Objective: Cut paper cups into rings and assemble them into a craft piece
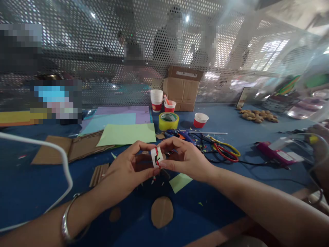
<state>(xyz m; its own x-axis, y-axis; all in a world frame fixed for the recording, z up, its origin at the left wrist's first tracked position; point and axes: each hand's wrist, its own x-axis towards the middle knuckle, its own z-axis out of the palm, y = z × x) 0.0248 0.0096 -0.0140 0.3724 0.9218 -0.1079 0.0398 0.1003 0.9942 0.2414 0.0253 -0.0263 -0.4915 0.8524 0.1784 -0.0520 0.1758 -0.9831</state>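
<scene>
Blue worktop (231, 120) across whole view, perforated metal screen (102, 41) at far edge w/ blurred people behind. Cardboard box (183, 88) upright against screen, centre-back. Coloured paper sheets laid flat left of centre: green sheet (128, 134) nearest, purple and light blue behind it, corrugated cardboard pieces (74, 148) to left.

Both forearms in from bottom corners, meeting mid-frame just above worktop. Left hand (125, 171): bangle at wrist, palm turned inward, thumb up, fingers curled toward right. Right hand (189, 158): back of hand up, fingers bent toward left.

Small white cup piece w/ red marks (156, 156) between the two hands, held upright. Left grip pressed together on it from left, thumb and forefinger pinching lower edge; right grip pinching it from right side, fingertips touching. Held clear of worktop, above scattered paper scraps.

Behind hands: yellow tape roll (168, 121), stack of white paper cups (156, 100) w/ red-banded cup beside, another red-and-white cup (200, 120) right of tape. Blue glue gun (180, 134) and red/yellow-handled scissors (226, 151) just beyond right hand, cables tangled round. Pink device (276, 153) further right. Pile of brown nuts/shells (258, 116) far right-back.

Below hands: round cardboard disc (161, 212), smaller disc to its left, green paper scrap (180, 181) under right wrist. White cable (59, 161) looping at left.
</scene>
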